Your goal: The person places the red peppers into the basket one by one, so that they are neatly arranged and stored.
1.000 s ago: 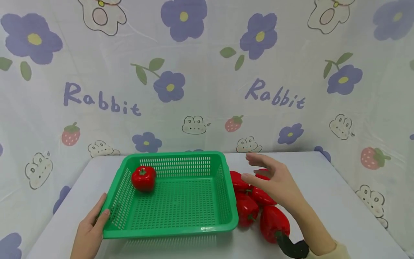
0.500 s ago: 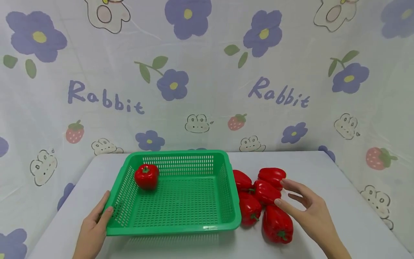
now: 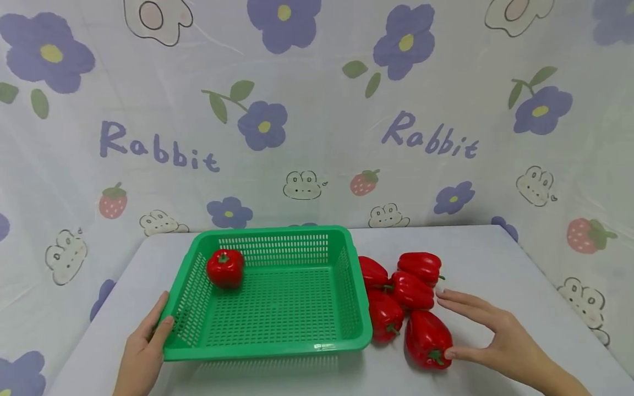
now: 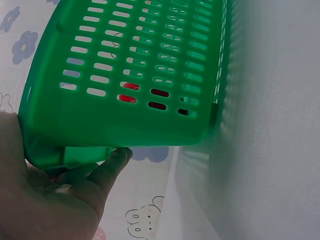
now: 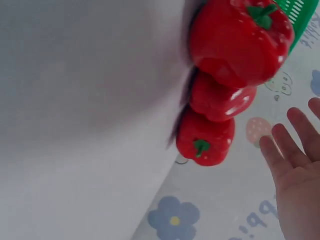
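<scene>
My left hand [image 3: 142, 349] grips the left rim of a green plastic basket [image 3: 267, 352] near its front corner. In the left wrist view, the fingers wrap that rim beside the slotted wall [image 4: 120, 120]. One red bell pepper [image 3: 225, 269] with a green stem stands inside, at the back left. My right hand [image 3: 500, 338] hovers right of the loose peppers with fingers spread and nothing held. Its thumb tip overlaps the stem end of the nearest bell pepper [image 3: 426, 335] in the head view. The right wrist view shows straight fingers [image 5: 295, 145] beside the peppers.
Several more red bell peppers cluster right of the basket: one behind [image 3: 420, 267], one in the middle [image 3: 412, 290], and two close against the basket wall, front [image 3: 383, 316] and back [image 3: 372, 272]. A printed curtain [image 3: 317, 121] hangs behind the white table [image 3: 485, 258].
My right hand has moved right and toward the front, from over the peppers to beside the nearest one, its fingers spreading wider. My left hand keeps its hold on the basket.
</scene>
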{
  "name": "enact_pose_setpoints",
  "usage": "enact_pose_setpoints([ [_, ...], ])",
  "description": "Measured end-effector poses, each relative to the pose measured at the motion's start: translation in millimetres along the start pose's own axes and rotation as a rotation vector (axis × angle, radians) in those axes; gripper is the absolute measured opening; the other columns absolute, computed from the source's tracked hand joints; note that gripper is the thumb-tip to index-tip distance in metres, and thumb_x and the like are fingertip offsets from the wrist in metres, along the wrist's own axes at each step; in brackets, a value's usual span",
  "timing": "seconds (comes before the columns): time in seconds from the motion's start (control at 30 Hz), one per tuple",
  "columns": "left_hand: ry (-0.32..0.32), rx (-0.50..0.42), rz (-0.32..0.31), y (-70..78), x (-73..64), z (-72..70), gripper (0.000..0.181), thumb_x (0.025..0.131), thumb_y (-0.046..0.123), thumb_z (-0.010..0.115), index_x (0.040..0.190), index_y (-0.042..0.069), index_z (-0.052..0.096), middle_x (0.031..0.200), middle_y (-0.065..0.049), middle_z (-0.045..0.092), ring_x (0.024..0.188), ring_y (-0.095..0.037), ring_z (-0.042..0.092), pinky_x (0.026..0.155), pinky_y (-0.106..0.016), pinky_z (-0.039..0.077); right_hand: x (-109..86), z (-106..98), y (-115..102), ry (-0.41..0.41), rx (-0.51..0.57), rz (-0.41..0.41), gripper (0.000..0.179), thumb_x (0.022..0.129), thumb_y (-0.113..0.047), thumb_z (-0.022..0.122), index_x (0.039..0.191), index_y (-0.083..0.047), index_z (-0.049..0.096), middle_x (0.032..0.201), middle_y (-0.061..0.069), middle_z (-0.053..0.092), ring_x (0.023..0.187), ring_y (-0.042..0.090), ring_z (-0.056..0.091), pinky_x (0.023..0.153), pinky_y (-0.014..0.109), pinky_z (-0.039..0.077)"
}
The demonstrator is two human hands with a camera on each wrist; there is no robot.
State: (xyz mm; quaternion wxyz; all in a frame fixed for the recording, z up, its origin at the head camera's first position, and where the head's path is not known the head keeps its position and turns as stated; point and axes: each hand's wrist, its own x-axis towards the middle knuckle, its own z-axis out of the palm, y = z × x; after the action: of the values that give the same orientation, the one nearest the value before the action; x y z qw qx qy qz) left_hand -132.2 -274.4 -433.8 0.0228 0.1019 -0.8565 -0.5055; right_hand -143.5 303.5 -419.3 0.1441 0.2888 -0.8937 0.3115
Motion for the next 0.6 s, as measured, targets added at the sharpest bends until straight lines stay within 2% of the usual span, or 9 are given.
enact_pose_setpoints([
  [0.07,0.004,-0.002,0.013,-0.9,-0.1,0.3,0.064,0.104,0.049,0.039,0.158,0.021,0.019,0.159,-0.003,0.019,0.144,-0.030,0.019,0.085,0.001,0.024,-4.3,0.8,3.2,-0.033,0.006,-0.001,0.089,0.062,-0.036,0.095,0.140,-0.016,0.057,0.136,0.000,0.057,0.127,0.002,0.046,0.091,0.014,0.042],
  [0.17,0.012,-0.010,0.032,-1.8,-0.3,0.7,0.064,0.105,0.048,0.040,0.158,0.020,0.019,0.159,-0.005,0.020,0.144,-0.031,0.019,0.084,0.002,0.024,-9.5,4.0,6.5,-0.072,0.013,0.021,0.094,0.060,-0.040,0.095,0.142,-0.015,0.056,0.138,-0.002,0.056,0.128,0.002,0.045,0.091,0.019,0.044],
  [0.33,0.019,-0.009,0.041,-1.3,-0.2,0.7,0.063,0.105,0.048,0.040,0.158,0.021,0.020,0.159,-0.005,0.020,0.144,-0.031,0.019,0.085,0.002,0.023,-13.7,9.4,7.7,-0.096,0.008,0.033,0.093,0.060,-0.041,0.094,0.141,-0.016,0.057,0.138,-0.002,0.056,0.127,0.000,0.045,0.086,0.027,0.050],
  [0.6,0.005,-0.003,0.025,-3.6,0.6,-0.2,0.065,0.104,0.050,0.039,0.158,0.021,0.019,0.160,-0.004,0.019,0.144,-0.030,0.019,0.089,-0.001,0.024,-10.8,16.8,7.9,-0.109,0.047,-0.007,0.089,0.061,-0.041,0.093,0.139,-0.016,0.058,0.138,0.000,0.057,0.129,0.000,0.044,0.085,0.025,0.050],
])
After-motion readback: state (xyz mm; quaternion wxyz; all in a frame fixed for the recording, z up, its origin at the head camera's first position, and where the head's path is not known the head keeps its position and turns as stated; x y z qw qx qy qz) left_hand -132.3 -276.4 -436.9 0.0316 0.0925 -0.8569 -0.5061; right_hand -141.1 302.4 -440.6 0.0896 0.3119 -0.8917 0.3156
